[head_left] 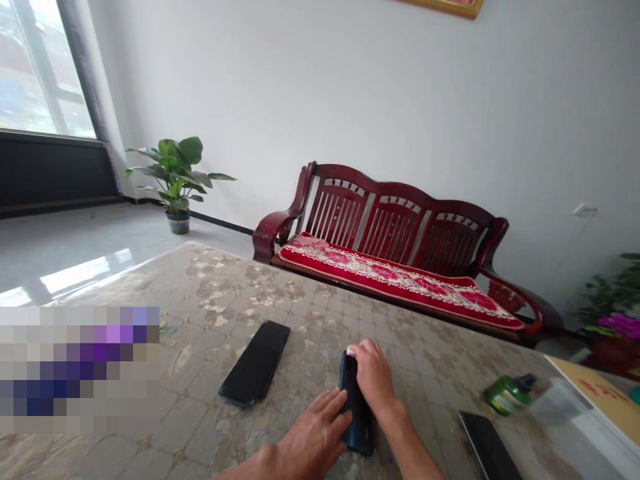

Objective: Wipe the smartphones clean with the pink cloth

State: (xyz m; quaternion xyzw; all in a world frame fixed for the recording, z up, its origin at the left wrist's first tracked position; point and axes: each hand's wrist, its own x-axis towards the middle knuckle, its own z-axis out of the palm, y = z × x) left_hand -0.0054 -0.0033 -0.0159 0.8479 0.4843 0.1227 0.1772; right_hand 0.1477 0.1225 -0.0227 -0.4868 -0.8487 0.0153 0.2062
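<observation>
Tablecloth (310, 313), blue phone (359, 438), illegible red lettering (620, 394)

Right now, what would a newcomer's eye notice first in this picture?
Probably the red floral cover on the wooden bench, beyond the table. Nearer, the left hand and right hand touch a dark blue phone-like object on the table. A leafy potted plant stands at left, near the wall.

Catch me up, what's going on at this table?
A person has both hands on a dark blue phone: the right hand at its far end, the left hand along its side. It lies on the patterned tablecloth. A black phone lies to the left; another phone and a green bottle are to the right.
</observation>
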